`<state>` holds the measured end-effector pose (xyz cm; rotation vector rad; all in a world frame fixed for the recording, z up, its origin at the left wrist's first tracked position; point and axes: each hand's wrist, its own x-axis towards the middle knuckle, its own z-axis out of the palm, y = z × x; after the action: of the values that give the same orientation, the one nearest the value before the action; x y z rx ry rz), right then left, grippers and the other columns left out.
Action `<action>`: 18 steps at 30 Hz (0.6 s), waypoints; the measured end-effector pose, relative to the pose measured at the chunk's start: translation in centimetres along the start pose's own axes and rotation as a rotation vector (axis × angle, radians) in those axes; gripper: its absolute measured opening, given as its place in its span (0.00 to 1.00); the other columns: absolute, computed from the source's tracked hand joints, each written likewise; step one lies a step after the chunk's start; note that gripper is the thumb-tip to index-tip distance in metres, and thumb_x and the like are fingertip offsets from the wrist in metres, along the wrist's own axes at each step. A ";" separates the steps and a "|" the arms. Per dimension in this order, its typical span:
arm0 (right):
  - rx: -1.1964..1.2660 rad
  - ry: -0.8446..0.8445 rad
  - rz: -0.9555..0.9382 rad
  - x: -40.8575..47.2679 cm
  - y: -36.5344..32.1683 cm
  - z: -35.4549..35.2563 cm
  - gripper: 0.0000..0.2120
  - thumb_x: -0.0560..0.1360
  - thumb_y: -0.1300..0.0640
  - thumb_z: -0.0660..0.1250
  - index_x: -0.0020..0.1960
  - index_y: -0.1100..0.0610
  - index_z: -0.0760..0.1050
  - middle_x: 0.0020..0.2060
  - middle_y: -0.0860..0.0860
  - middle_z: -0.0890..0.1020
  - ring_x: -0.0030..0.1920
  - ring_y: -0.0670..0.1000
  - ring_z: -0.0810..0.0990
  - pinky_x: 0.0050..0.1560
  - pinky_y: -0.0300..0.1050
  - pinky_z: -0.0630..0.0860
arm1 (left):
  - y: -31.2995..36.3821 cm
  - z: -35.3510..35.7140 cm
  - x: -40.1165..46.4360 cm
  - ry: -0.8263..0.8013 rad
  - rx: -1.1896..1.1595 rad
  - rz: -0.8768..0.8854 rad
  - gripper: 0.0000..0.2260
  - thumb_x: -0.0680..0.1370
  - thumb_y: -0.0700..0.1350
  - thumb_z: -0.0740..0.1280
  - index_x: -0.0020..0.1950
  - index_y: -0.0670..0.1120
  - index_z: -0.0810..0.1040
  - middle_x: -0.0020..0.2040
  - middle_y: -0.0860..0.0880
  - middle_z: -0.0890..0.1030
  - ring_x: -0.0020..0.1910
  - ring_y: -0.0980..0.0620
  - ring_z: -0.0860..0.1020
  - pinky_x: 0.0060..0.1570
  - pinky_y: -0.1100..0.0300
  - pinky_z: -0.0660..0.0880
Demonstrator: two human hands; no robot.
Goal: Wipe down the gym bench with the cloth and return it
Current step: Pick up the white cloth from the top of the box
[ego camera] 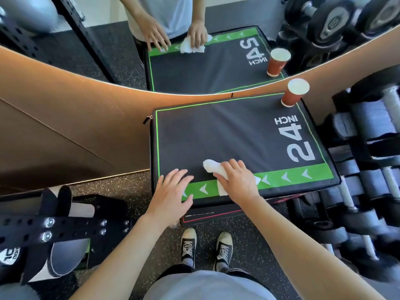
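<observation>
The bench is a black padded box [216, 135] with green edging and "24 INCH" printed in white. A white cloth [211, 166] lies crumpled near its front edge. My right hand [238, 180] presses down on the cloth, fingers curled over it. To the left of that, my left hand [171, 191] rests flat on the front left corner of the box, fingers spread and holding nothing.
A red paper cup [294, 94] stands on the box's far right corner. A dumbbell rack [368, 169] fills the right side. A mirror [194, 50] on the wall ahead reflects the scene. A black perforated rack frame [54, 228] sits at lower left.
</observation>
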<state>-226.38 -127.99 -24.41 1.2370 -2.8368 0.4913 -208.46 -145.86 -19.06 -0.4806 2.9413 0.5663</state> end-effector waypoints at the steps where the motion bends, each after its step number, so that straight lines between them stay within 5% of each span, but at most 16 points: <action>1: 0.013 0.016 0.023 -0.2 0.1 -0.5 0.18 0.81 0.40 0.62 0.53 0.55 0.77 0.44 0.49 0.78 0.43 0.56 0.75 0.36 0.49 0.72 | 0.5 -0.2 0.4 0.006 0.000 0.016 0.25 0.81 0.53 0.67 0.78 0.52 0.71 0.80 0.52 0.67 0.82 0.48 0.60 0.79 0.38 0.59; 11: 0.171 0.091 0.443 -5.2 1.8 -5.8 0.21 0.82 0.37 0.61 0.55 0.55 0.74 0.49 0.48 0.73 0.51 0.54 0.75 0.41 0.53 0.76 | 5.3 -1.8 5.2 0.014 -0.015 0.337 0.23 0.80 0.52 0.69 0.75 0.51 0.74 0.78 0.51 0.70 0.80 0.47 0.64 0.77 0.38 0.62; 18: 0.104 0.252 0.748 -13.8 -0.1 -8.0 0.19 0.82 0.39 0.64 0.51 0.56 0.74 0.47 0.48 0.74 0.50 0.54 0.75 0.42 0.50 0.70 | 9.1 -1.5 6.4 -0.065 -0.005 0.678 0.24 0.77 0.55 0.65 0.71 0.48 0.78 0.74 0.48 0.75 0.76 0.43 0.70 0.71 0.36 0.68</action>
<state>-217.78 -115.93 -18.58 0.0459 -2.9757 0.7380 -217.52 -140.25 -15.61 0.5548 2.9886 0.6239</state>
